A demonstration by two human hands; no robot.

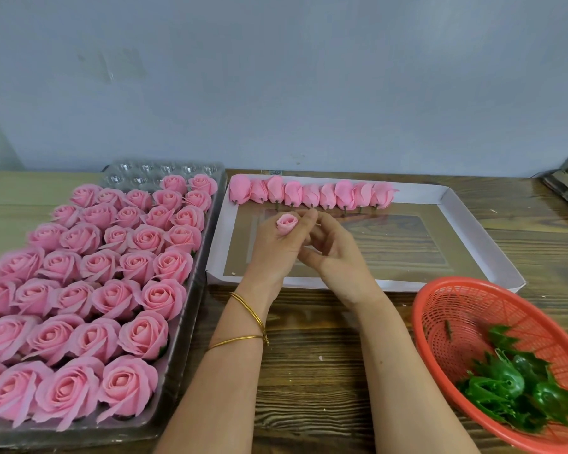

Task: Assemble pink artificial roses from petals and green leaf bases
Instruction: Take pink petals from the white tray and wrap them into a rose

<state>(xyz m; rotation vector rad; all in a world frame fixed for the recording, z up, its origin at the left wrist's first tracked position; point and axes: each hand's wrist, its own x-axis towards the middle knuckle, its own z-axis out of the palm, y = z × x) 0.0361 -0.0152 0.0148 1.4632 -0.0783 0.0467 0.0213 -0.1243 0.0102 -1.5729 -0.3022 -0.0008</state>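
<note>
The white box tray [407, 284] has open floor to the right of the hands, bounded behind by a row of rosebuds [312, 194] and all round by a low wall. Over its left part, the left hand [273, 247], gripping a rosebud [287, 223], and the right hand [338, 257] block the way. Both forearms cross the wooden table [312, 365] between the plastic tray [195, 303], packed with finished roses [112, 299], and the red basket [456, 316]. The basket's far half lies open beyond the green leaf bases [512, 385].

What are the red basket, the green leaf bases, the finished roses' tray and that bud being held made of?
Red basket: moulded plastic, going by its open lattice and smooth rim. Green leaf bases: glossy with highlights, probably plastic. Tray: thin clear plastic; its empty dimples glint. Rosebud in the left hand: matte, soft-looking petals, foam or fabric, cannot tell which.
</note>
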